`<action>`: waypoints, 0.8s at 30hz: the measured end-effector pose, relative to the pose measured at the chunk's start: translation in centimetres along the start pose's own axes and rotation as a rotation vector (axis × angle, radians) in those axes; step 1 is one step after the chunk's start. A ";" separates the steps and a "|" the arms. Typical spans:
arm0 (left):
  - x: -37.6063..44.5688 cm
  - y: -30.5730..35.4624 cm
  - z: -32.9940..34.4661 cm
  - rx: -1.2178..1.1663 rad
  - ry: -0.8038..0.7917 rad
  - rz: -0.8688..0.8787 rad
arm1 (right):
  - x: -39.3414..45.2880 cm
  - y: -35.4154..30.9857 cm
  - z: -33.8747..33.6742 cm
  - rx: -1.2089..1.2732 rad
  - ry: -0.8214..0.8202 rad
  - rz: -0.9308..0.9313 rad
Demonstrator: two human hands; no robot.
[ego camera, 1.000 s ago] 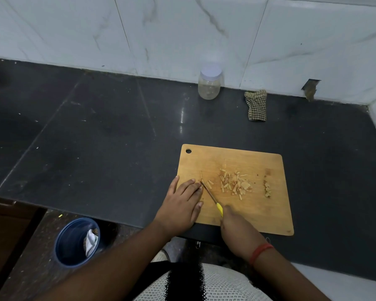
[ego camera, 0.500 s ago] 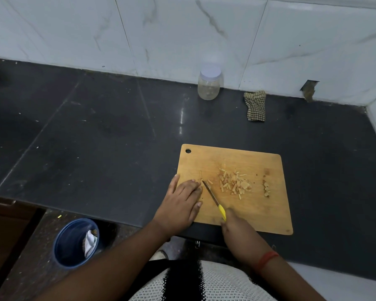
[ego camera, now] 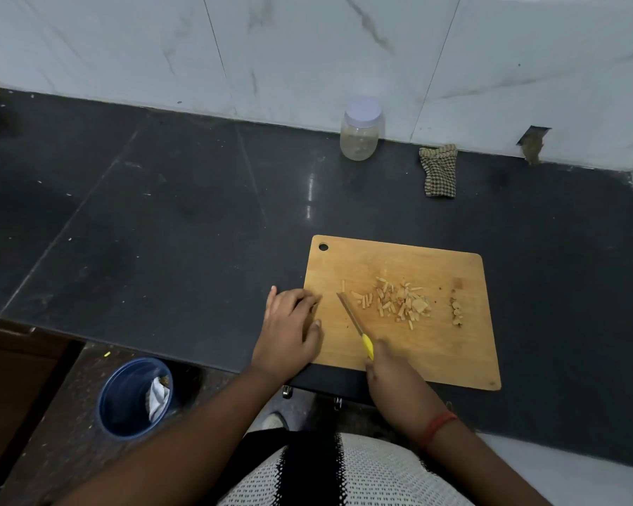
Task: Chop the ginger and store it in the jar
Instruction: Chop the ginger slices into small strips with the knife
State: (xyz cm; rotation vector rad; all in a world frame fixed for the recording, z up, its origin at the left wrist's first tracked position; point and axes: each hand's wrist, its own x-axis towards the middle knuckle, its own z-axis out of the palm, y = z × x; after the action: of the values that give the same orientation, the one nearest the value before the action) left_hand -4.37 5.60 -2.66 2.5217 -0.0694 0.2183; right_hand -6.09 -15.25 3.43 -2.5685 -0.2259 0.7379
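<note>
The right hand [ego camera: 384, 363] gripped the yellow-handled knife [ego camera: 355, 325], blade pointing up-left. The ginger sticks [ego camera: 399, 304] lay on the cutting board [ego camera: 435, 352] just right of the blade. The left hand [ego camera: 289, 330] rested at the board's left edge, fingers curled, holding nothing I could make out.

The cutting board [ego camera: 417, 359] lies on the surface [ego camera: 161, 231]; chopped ginger [ego camera: 399, 304] sits at its centre. The jar [ego camera: 360, 135] stands at twelve o'clock behind it, a cloth [ego camera: 438, 171] at one o'clock.

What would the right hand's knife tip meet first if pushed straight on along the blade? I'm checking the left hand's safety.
Probably bare board: the knife in the right hand points up-left, passing right of the left hand; one ginger piece lies close.
</note>
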 end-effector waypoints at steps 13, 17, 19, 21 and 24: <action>1.7 0.3 0.5 0.062 0.092 -0.058 | 1.6 -0.5 0.2 -0.007 0.052 0.010; 2.9 0.8 0.7 0.125 0.069 -0.058 | 2.2 -0.5 -0.1 -0.011 0.083 0.060; 3.4 1.1 0.8 0.144 0.060 -0.069 | 1.7 0.0 -0.2 -0.012 0.095 0.072; 3.7 1.3 0.9 0.155 0.047 -0.078 | 1.2 0.0 0.2 -0.010 0.044 0.049; 3.9 1.5 1.0 0.150 0.023 -0.084 | 1.0 0.2 0.6 0.040 0.034 0.084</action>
State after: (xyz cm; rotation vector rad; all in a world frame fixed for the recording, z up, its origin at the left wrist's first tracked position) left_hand -0.55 3.84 -1.94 2.6637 0.0645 0.2253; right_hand -5.58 -14.94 2.47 -2.5635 -0.0918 0.7211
